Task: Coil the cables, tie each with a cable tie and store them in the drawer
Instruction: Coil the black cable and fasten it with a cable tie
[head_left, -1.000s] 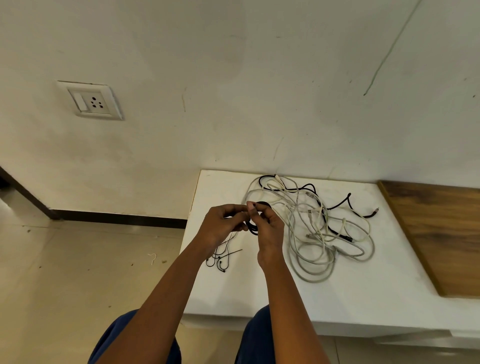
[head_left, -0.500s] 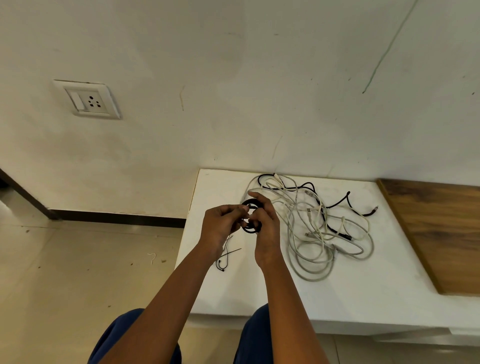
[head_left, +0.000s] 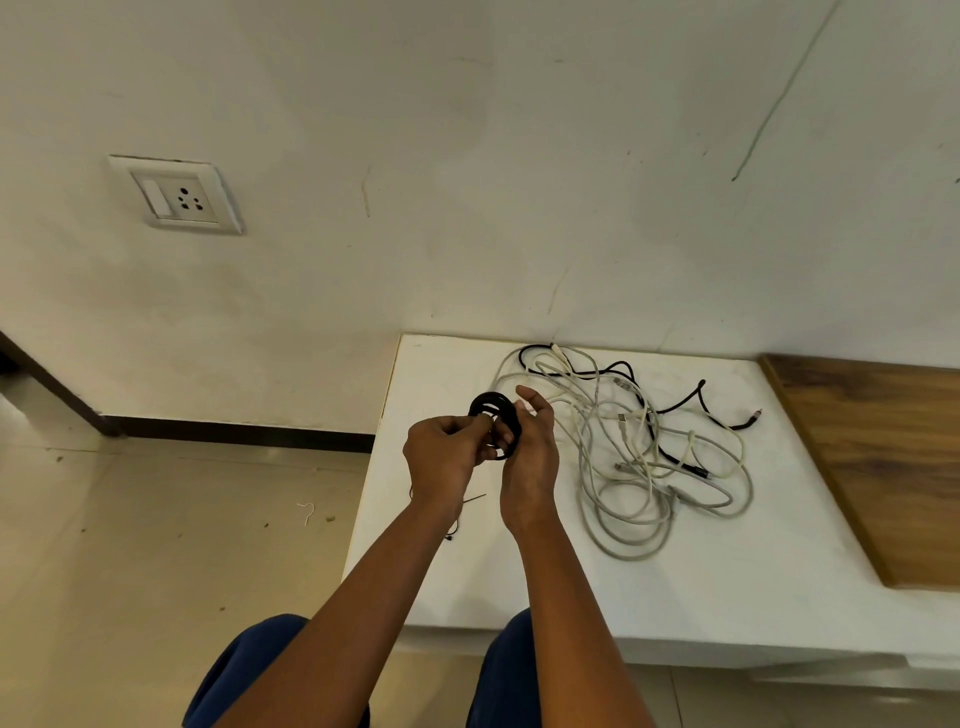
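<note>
A small black cable coil is held above the left part of the white table. My left hand pinches the coil from the left with curled fingers. My right hand cups it from the right, fingers around its rim. A tangle of grey-white cables lies on the table to the right of my hands, with a black cable woven through it. Thin black cable ties lie on the table below my left wrist, mostly hidden by it.
A wooden surface adjoins the table on the right. The wall stands right behind the table, with a socket plate at the left. Tiled floor lies to the left of the table's edge. My knees are below the front edge.
Both hands have lifted the black coil slightly and turned it, so more of its ring shows above my fingers. The tangled cables have not moved.
</note>
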